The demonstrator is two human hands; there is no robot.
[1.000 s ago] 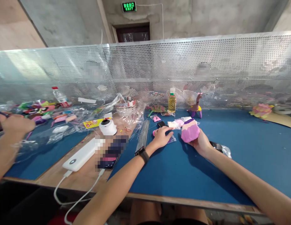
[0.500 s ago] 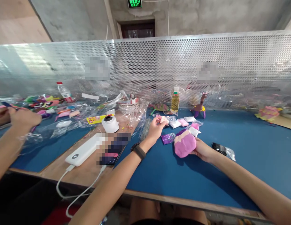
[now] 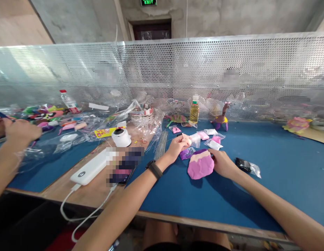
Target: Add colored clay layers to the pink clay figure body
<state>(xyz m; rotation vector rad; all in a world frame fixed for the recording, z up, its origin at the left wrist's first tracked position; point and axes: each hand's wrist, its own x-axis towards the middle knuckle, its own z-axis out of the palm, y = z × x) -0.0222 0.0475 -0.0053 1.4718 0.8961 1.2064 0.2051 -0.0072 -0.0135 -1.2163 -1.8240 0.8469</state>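
My left hand, with a dark band on its wrist, pinches a small pale lump above the blue table. A flattened pink clay piece with a cream stripe and purple upper edge is gripped at its right side by my right hand; the fingertips behind it are partly hidden. Between and behind the hands lie a purple packet, a white packet and pink packets. A black packet rests to the right of my right hand.
Thin wires, a white power bank, a phone and a white roll are at left. Behind stand an oil bottle and a clay animal figure. Another person's hands work at far left.
My left hand has moved slightly right and down with the pale lump. The pink clay piece has shifted left and down in my right hand, and a small pink packet behind is now uncovered.
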